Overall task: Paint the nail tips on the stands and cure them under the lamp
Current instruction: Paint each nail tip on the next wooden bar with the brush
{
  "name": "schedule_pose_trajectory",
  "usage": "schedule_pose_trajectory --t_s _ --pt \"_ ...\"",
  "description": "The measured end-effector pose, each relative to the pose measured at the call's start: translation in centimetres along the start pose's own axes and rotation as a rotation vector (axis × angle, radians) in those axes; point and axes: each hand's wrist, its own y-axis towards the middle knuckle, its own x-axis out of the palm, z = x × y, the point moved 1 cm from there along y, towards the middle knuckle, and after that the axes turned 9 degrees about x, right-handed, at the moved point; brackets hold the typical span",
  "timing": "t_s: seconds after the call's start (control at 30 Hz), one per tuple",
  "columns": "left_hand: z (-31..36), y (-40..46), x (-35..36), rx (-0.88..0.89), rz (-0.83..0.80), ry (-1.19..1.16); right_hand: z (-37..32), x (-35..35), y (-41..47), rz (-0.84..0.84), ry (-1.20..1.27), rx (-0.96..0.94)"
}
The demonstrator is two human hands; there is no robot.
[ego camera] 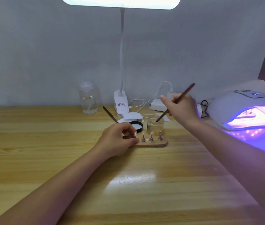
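On the table (47, 159), the left hand (117, 140) rests curled at the left end of the wooden base (151, 144), fingers pinching something small there; three stands (151, 137) with nail tips stand beside it. Behind, the right hand (180, 108) has its grip around a brush (175, 103) dipped into the glass jar (155, 125). The curing lamp (245, 109) glows violet at the table's right edge.

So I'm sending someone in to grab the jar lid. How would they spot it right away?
Start at the white clip-on desk lamp at the back of the wooden table. Just in front of its base lies the lid, left of the small glass jar where the right hand dips a brush. It is the only round black-rimmed thing there, lying upside down with its white lining showing.
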Motion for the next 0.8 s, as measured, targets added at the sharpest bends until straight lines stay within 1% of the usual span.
schedule_pose_trajectory --t_s 0.17,0.27,0.33,0.4,0.5,0.63,0.8 --pt "-0.1 -0.2 0.1 0.040 0.024 -0.001 -0.5 1.4 0.3 -0.164 -0.213 0.017" --pt "-0.1 -0.4 0.2 0.083 0.059 0.016 -0.5 1.7 0.1 -0.184 -0.253 0.013" --pt "0.0 -0.6 0.2 0.130 0.115 -0.006 -0.5 1.4 0.4 -0.147 -0.192 0.036" --pt "0.2 -0.9 0.0 0.171 0.192 -0.061 -0.4 0.9 1.0 -0.076 -0.085 0.080" --pt "0.4 -1.2 -0.4 0.180 0.270 -0.109 0.1 0.2 1.5 0.028 0.053 0.190" --pt "0.4 -1.6 -0.7 0.161 0.310 -0.189 1.0 -0.1 1.5 0.077 0.167 0.338" --pt "0.5 -1.6 -0.7 0.126 0.336 -0.231 1.9 -0.5 1.5 0.098 0.240 0.358"
